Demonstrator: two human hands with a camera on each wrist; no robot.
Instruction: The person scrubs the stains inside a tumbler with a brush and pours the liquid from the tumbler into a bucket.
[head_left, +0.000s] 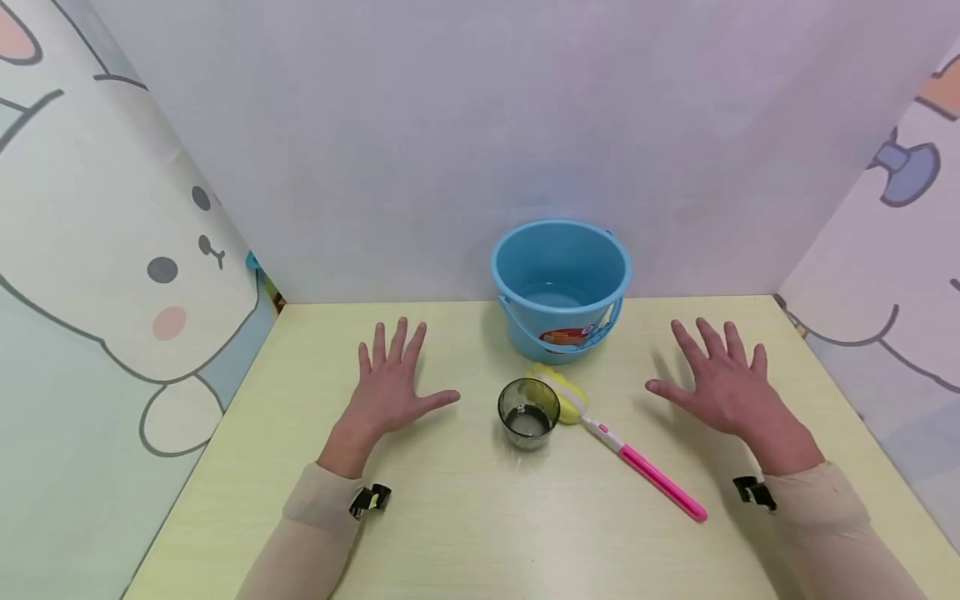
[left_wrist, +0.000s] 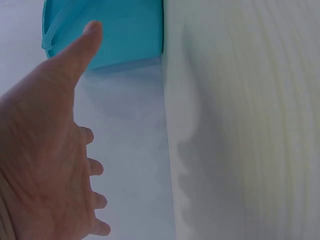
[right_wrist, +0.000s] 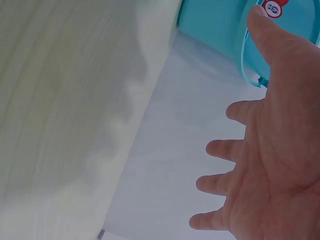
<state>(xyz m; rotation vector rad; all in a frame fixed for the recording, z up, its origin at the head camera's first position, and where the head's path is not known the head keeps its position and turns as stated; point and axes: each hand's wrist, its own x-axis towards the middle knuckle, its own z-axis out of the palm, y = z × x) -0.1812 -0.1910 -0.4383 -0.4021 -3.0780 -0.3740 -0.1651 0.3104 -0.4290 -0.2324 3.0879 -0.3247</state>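
My left hand is spread with its palm down over the left part of the table, holding nothing. On the other side, my right hand is spread the same way, thumb pointing inward. Between them a dark clear glass cup stands upright. Behind and beside it lies a brush with a yellow fluffy head and a pink and white handle; the cup partly hides the head. At the back stands a blue bucket with its handle hanging down in front. Both wrist views show the bucket beyond the thumb.
The pale wooden table reaches back to a plain grey-white wall, close behind the bucket. Side panels with cartoon drawings, one on the left and one on the right, flank the table.
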